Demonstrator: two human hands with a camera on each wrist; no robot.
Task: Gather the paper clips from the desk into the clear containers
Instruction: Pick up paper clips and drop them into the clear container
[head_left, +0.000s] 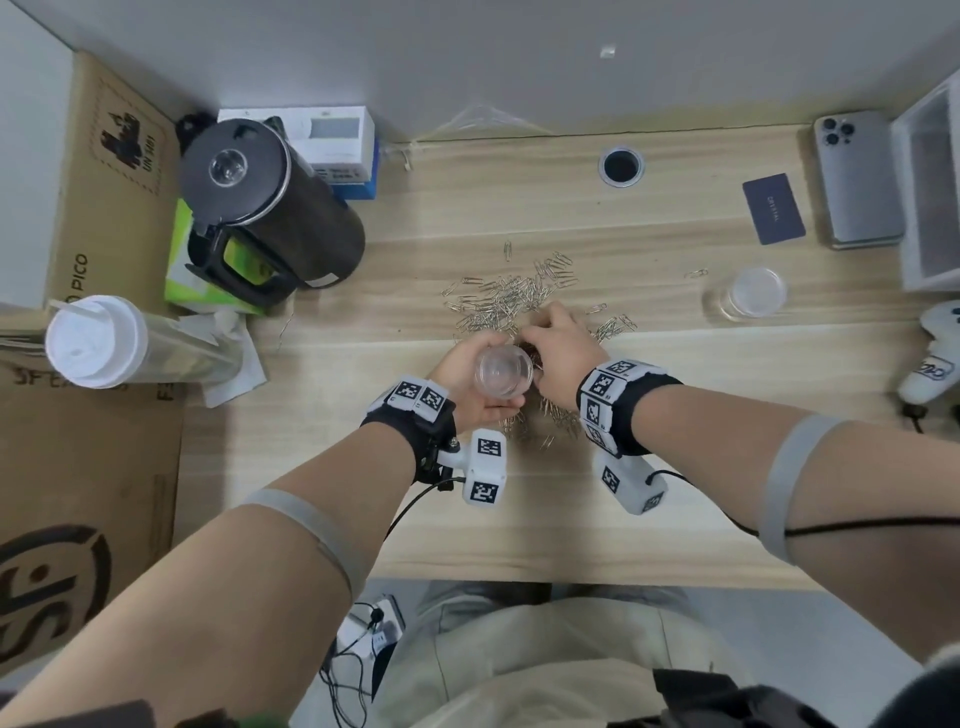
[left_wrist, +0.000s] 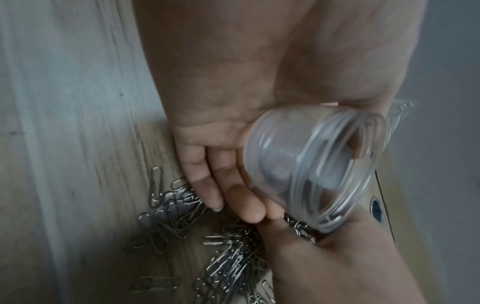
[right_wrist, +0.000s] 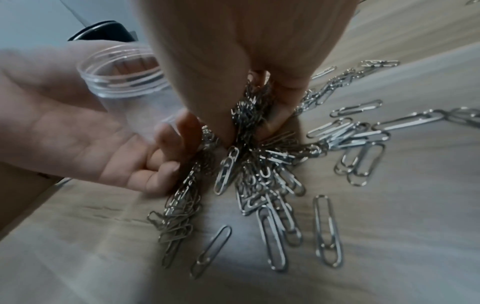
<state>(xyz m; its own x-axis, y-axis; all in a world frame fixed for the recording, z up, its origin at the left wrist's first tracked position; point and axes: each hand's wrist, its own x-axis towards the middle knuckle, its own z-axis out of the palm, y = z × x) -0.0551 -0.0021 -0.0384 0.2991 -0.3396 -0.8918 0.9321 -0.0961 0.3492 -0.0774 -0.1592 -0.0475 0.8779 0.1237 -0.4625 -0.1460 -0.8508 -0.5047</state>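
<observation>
Forearms come first as we look down from the head camera, each wearing a black wrist strap with white marker blocks. Just past them, we see the left hand (head_left: 470, 384) palm-up over the wooden desk (head_left: 675, 415), its fingers and thumb curled round a small clear container (head_left: 504, 372), open mouth upward in the head view. In the left wrist view the container (left_wrist: 309, 170) lies tilted across the palm, and we can make out no clips inside it.

Right beside it, the right hand (head_left: 558, 345) is bunched with its fingertips drawn together on a thick clump of paper clips (right_wrist: 249, 111), pinched between thumb and fingers and held just beside the container's rim. In the right wrist view the clump hangs down into the pile on the desk, so we cannot tell whether it has fully left the surface.

Under and beyond both hands, loose clips (head_left: 514, 296) lie scattered across the middle of the desk, a few more strewn toward us beneath the wrists.

Farther right, well apart from the hands, we see a second clear container (head_left: 748, 293) standing on the desk. Beyond that lie a dark blue card (head_left: 773, 208) and a phone (head_left: 854, 182) face down. On the far left stand a black kettle (head_left: 265, 202) and a white-lidded cup (head_left: 98, 340).
</observation>
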